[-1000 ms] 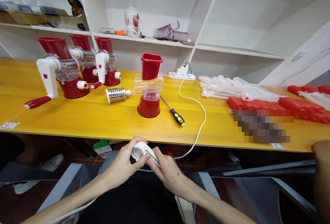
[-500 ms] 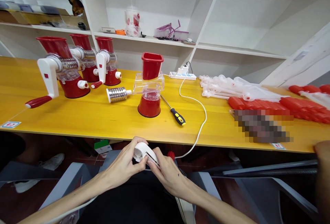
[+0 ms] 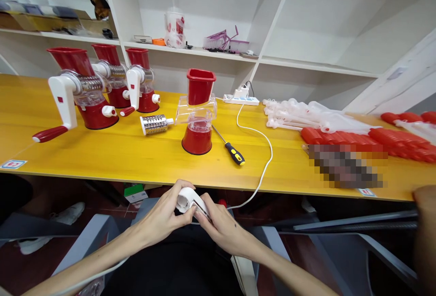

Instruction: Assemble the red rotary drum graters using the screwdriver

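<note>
Just in front of the table edge, my left hand [image 3: 172, 209] and my right hand [image 3: 221, 225] both grip a white crank handle [image 3: 189, 196]. Its round hollow end points up to the left, and a slot shows along its underside. My left fingers wrap the round end; my right fingers and thumb close around the arm. A small red part [image 3: 222, 202] shows behind my right hand, perhaps the crank's grip. On the table ahead stands a red and clear rotary grater body [image 3: 197, 139] without a crank. A metal grating drum [image 3: 155, 124] lies left of it, a screwdriver [image 3: 235, 154] right.
Several assembled rotary graters [image 3: 91, 112] stand at the left. A white cable [image 3: 269, 150] runs from a power strip [image 3: 241, 100] over the table edge. White plastic parts [image 3: 299, 114] and red handles [image 3: 340, 139] are piled right. Another person's arm [image 3: 424, 223] is at far right.
Almost nothing differs. The red part behind my right hand is less exposed now, while both hands keep their hold on the crank handle.
</note>
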`<state>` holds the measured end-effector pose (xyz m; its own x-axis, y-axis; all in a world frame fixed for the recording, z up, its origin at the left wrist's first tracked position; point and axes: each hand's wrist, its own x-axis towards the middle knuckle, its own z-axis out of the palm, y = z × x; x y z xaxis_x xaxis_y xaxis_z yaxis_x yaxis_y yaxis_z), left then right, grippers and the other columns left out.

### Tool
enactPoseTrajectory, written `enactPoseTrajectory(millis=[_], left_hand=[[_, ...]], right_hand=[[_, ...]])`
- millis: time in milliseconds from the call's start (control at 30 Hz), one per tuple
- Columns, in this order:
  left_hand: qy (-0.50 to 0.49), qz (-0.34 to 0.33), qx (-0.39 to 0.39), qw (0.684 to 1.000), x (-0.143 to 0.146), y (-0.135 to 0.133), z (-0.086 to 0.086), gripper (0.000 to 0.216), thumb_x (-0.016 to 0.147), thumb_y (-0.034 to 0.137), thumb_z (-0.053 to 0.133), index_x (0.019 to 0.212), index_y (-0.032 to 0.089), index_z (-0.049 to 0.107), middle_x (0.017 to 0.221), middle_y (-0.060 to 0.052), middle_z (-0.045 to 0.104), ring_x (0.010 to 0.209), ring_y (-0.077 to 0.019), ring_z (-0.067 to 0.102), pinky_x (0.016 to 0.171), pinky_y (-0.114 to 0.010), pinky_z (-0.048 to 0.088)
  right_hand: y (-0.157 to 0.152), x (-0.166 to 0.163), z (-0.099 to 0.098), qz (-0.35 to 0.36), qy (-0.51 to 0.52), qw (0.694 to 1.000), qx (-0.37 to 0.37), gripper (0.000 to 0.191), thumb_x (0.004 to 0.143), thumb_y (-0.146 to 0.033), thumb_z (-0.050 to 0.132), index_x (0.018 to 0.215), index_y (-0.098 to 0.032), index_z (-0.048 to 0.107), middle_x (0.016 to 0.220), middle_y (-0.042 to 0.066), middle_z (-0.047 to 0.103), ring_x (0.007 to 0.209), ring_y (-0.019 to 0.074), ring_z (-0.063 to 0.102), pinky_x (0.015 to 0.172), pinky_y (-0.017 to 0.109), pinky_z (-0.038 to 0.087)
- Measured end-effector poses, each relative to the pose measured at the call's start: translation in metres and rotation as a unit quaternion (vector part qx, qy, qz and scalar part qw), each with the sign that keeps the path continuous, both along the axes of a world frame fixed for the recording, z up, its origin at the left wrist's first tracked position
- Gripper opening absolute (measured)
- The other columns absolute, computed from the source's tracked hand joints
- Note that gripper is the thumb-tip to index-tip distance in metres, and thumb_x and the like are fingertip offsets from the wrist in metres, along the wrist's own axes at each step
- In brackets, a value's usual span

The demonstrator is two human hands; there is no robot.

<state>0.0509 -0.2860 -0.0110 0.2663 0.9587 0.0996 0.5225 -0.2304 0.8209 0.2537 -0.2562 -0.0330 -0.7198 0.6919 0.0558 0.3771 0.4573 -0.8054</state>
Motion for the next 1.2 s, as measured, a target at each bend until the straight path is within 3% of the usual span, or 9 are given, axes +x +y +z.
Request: enactPoseTrajectory(millis=[67, 167, 267, 433, 933, 1067, 1200], left_hand=[[0.01, 0.003, 0.006, 1.0, 0.0, 0.0, -0.001, 0.028, 0.09, 0.029, 0.055, 0.115, 0.023, 0.043, 0.087, 0.003, 0.055, 0.072, -0.0123, 0.052, 0.067, -0.023, 0.043], [0.025, -0.009, 0.023, 0.999, -0.001, 0.0, -0.003, 0.031, 0.088, 0.027, 0.057, 0.116, 0.023, 0.043, 0.09, 0.002, 0.056, 0.072, -0.0122, 0.052, 0.066, -0.023, 0.043], [0.032, -0.035, 0.037, 0.998, -0.001, -0.002, -0.005, 0.035, 0.085, 0.022, 0.057, 0.117, 0.024, 0.043, 0.096, 0.001, 0.057, 0.076, -0.0121, 0.055, 0.068, -0.023, 0.045], [0.044, -0.066, 0.035, 0.996, -0.002, -0.004, -0.005, 0.04, 0.084, 0.016, 0.056, 0.12, 0.025, 0.041, 0.108, 0.0, 0.057, 0.086, -0.0126, 0.06, 0.076, -0.023, 0.047], [0.043, -0.071, 0.032, 0.996, 0.0, -0.004, -0.011, 0.042, 0.085, 0.016, 0.055, 0.122, 0.027, 0.04, 0.109, 0.0, 0.054, 0.083, -0.0112, 0.058, 0.073, -0.022, 0.046], [0.035, -0.078, 0.018, 0.996, -0.001, -0.004, -0.008, 0.039, 0.087, 0.019, 0.056, 0.123, 0.026, 0.041, 0.109, 0.0, 0.056, 0.082, -0.0116, 0.058, 0.073, -0.023, 0.046], [0.017, -0.042, 0.019, 0.999, -0.005, -0.002, -0.008, 0.033, 0.09, 0.03, 0.059, 0.12, 0.024, 0.046, 0.101, 0.0, 0.06, 0.081, -0.0135, 0.058, 0.073, -0.024, 0.047]], right_hand=[[0.004, 0.001, 0.0, 0.028, 0.058, 0.994, -0.087, 0.022, 0.104, -0.042, 0.043, 0.107, -0.02, 0.044, 0.08, -0.002, 0.052, 0.066, 0.0127, 0.051, 0.063, 0.025, 0.037], [0.009, 0.0, -0.002, 0.06, 0.18, 0.948, -0.256, 0.04, 0.098, -0.056, 0.052, 0.112, -0.019, 0.045, 0.099, 0.004, 0.058, 0.072, 0.0117, 0.059, 0.066, 0.026, 0.047], [0.009, -0.001, -0.006, 0.052, 0.225, 0.913, -0.336, 0.049, 0.089, -0.059, 0.066, 0.107, -0.019, 0.044, 0.094, 0.001, 0.059, 0.069, 0.0094, 0.059, 0.064, 0.023, 0.048], [0.005, -0.003, -0.007, 0.03, 0.217, 0.91, -0.352, 0.052, 0.085, -0.055, 0.074, 0.106, -0.02, 0.042, 0.072, -0.006, 0.055, 0.059, 0.0068, 0.051, 0.059, 0.02, 0.043], [0.001, -0.008, -0.014, 0.018, 0.274, 0.871, -0.408, 0.049, 0.083, -0.051, 0.076, 0.101, -0.02, 0.042, 0.07, -0.006, 0.057, 0.052, 0.0045, 0.044, 0.051, 0.017, 0.032], [0.004, -0.007, -0.015, 0.033, 0.252, 0.88, -0.401, 0.051, 0.085, -0.055, 0.072, 0.102, -0.02, 0.04, 0.071, -0.006, 0.058, 0.053, 0.0055, 0.048, 0.05, 0.017, 0.036], [0.007, -0.001, -0.007, 0.084, 0.186, 0.914, -0.351, 0.056, 0.086, -0.058, 0.07, 0.111, -0.021, 0.037, 0.079, -0.004, 0.06, 0.056, 0.0075, 0.054, 0.053, 0.019, 0.046]])
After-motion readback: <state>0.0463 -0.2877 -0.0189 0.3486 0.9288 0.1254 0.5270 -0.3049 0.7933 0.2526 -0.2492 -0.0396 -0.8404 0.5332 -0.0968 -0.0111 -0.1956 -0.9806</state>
